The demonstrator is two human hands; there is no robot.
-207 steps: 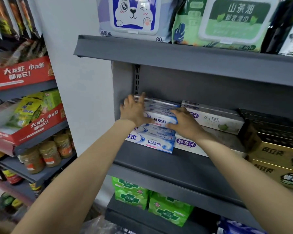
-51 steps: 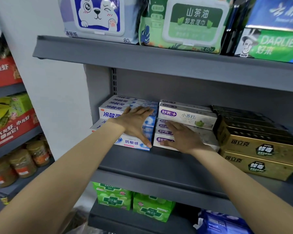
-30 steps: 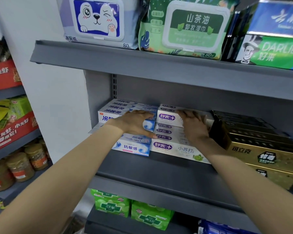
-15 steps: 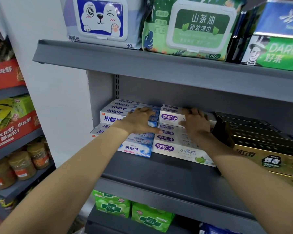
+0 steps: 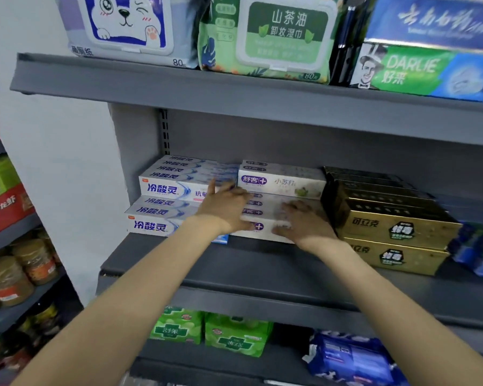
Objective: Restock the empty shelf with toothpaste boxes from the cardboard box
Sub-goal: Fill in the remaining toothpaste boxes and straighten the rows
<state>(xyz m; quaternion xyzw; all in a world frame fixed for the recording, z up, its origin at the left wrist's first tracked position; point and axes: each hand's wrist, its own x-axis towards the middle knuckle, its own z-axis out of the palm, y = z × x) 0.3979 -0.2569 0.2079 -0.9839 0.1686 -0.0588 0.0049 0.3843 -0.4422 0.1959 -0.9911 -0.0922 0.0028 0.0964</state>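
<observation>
Both hands, left hand (image 5: pixel 229 208) and right hand (image 5: pixel 301 221), press flat, gripping nothing, on the white boxes (image 5: pixel 265 215); uneven shove could topple the top box (image 5: pixel 282 182) off.

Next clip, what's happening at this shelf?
A person is straightening toothpaste boxes on the grey middle shelf. The left hand and right hand both rest on the lower white-and-purple boxes, fingers fairly flat. Blue-and-white boxes sit stacked to the left, gold boxes to the right. No cardboard box is in view.
</observation>
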